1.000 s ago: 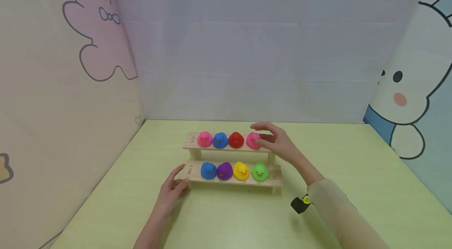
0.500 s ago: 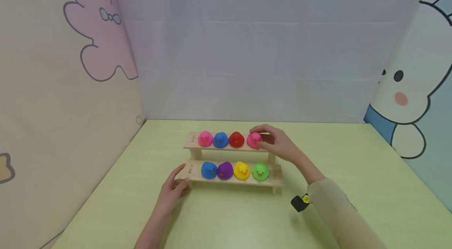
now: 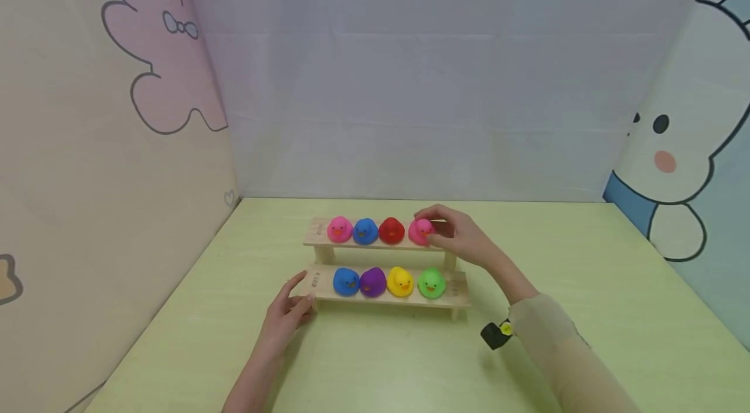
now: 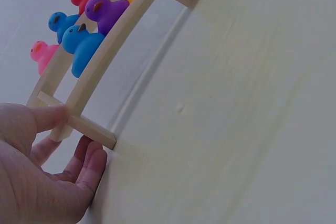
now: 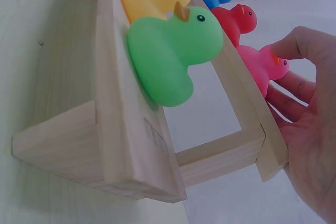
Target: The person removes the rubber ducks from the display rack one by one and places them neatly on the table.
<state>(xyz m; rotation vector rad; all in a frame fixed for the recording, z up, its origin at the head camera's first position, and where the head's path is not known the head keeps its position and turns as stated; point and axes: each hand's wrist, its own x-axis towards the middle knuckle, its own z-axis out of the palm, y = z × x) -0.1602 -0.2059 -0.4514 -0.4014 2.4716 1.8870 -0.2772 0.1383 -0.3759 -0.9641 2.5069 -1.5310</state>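
Note:
A two-tier wooden rack (image 3: 383,301) stands on the table, with a row of rubber ducks on each shelf. My right hand (image 3: 467,241) pinches the pink duck (image 5: 257,66) at the right end of the upper shelf, thumb in front and fingers behind. Beside it on that shelf sit a red duck (image 3: 391,230), a blue duck (image 3: 365,231) and another pink duck (image 3: 340,229). My left hand (image 4: 50,163) grips the rack's left end, thumb and fingers around the wood. The lower shelf bears a blue duck (image 4: 81,48), a purple duck (image 3: 373,282), a yellow duck (image 3: 400,282) and a green duck (image 5: 173,51).
The pale yellow-green table (image 3: 375,367) stretches around the rack. A small black object with a yellow spot (image 3: 496,335) appears beside the right sleeve. Cloth walls with cartoon animals enclose the table's back and sides.
The right hand's fingers have drawn slightly closer around the right pink duck, which has stayed at its spot on the upper shelf. The left hand and the rack have kept their places.

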